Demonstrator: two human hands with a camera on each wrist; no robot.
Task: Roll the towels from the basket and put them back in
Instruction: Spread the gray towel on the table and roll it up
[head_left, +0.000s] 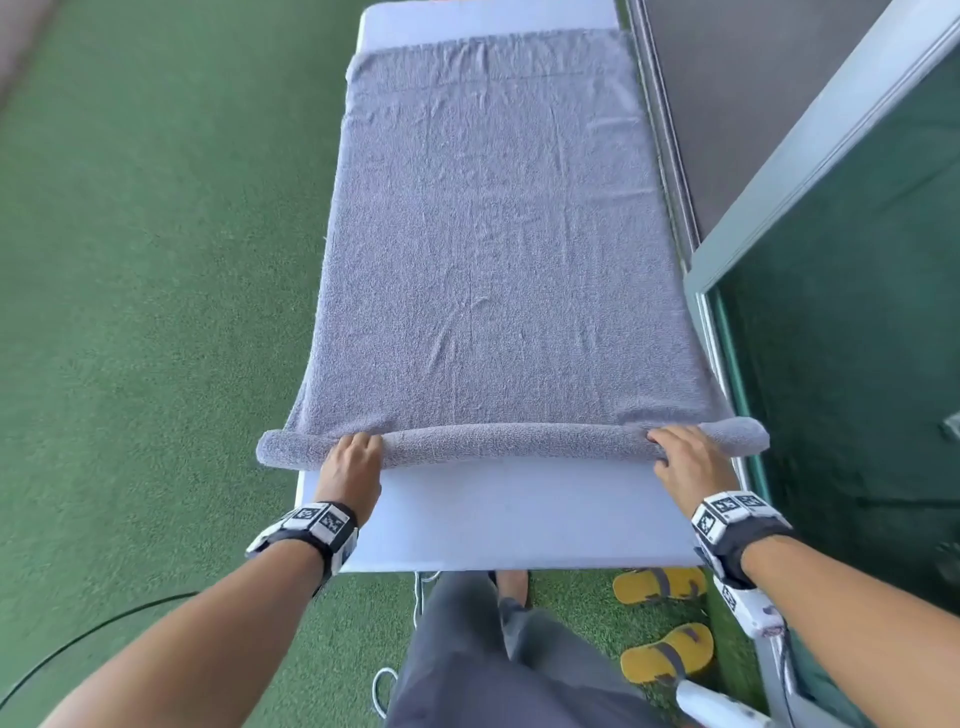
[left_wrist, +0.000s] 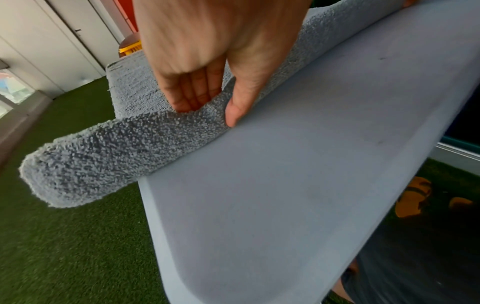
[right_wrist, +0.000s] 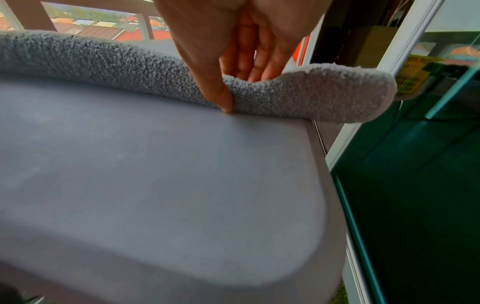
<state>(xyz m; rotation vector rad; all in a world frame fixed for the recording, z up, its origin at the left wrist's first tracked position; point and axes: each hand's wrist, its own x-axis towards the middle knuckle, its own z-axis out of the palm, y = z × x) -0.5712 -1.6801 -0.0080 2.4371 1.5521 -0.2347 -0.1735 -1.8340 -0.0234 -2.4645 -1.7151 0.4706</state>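
While both hands pinch it, the towel (head_left: 493, 249) roll's ends overhang each grip.

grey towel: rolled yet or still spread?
Mostly spread. Only the near edge of the grey towel is curled into a thin roll, gripped by the left hand and right hand; the rest lies flat on the table.

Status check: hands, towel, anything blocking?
Left hand and right hand both grip the rolled near edge of the grey terry towel. Roll just started, most still flat on the pale grey table. Nothing in the way.
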